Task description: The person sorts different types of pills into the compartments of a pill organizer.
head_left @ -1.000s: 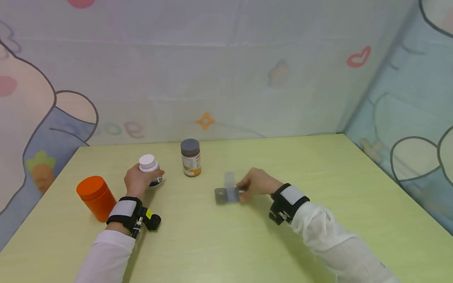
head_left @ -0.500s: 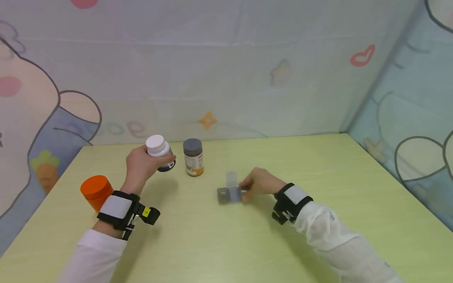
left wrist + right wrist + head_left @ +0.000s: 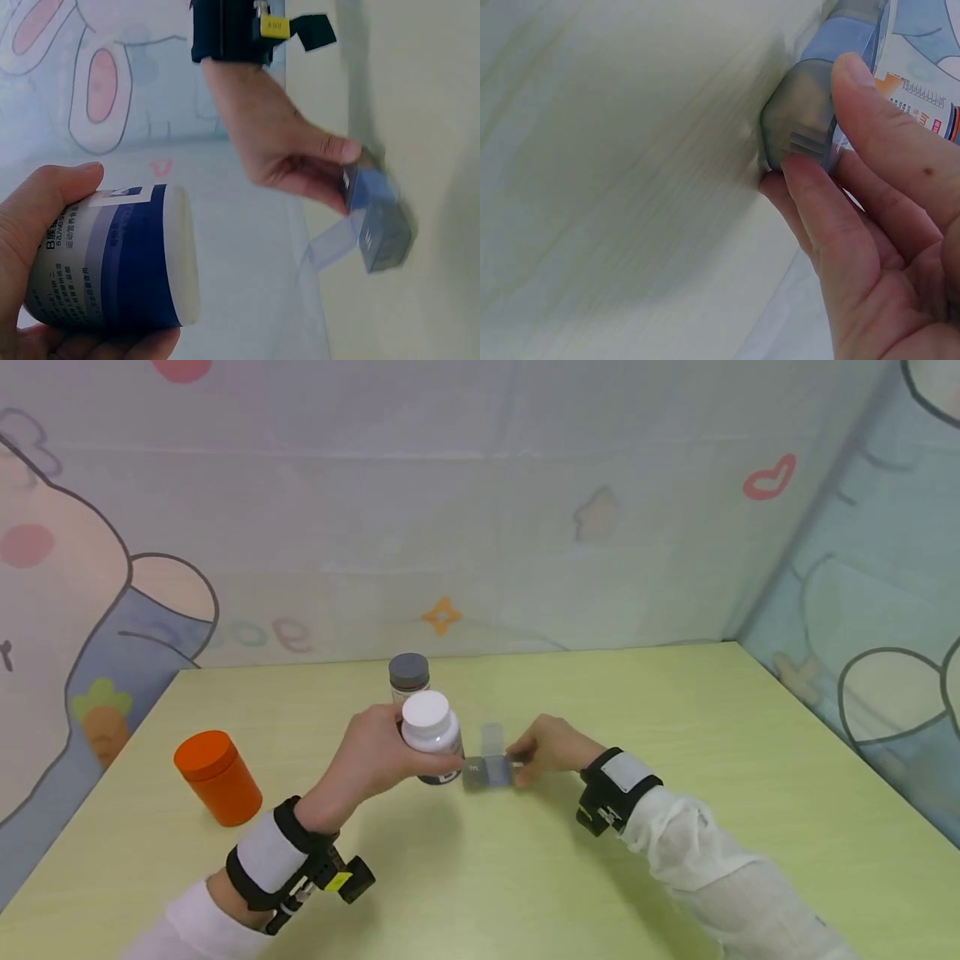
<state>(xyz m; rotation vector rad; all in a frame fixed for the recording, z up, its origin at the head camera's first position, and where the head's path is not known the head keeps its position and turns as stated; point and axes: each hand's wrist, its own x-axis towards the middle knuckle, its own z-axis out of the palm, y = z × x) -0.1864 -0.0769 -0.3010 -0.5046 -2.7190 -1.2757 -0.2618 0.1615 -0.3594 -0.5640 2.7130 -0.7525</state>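
Lower left in the head view, an orange jar (image 3: pixel 217 779) stands on the surface (image 3: pixel 675 718); mid-frame, the left hand (image 3: pixel 375 756) grips a white bottle (image 3: pixel 431 727) (a grey-lidded jar (image 3: pixel 408 672) peeks out behind); right of centre, the right hand (image 3: pixel 551 747) pinches a small grey-blue box (image 3: pixel 486 772).

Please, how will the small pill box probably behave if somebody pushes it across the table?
The pill box would probably slide rather than roll, since its shape looks blocky. Its opened clear lid may flap or catch, because it sticks out behind. The right hand grips one end, so a push might pivot it there.
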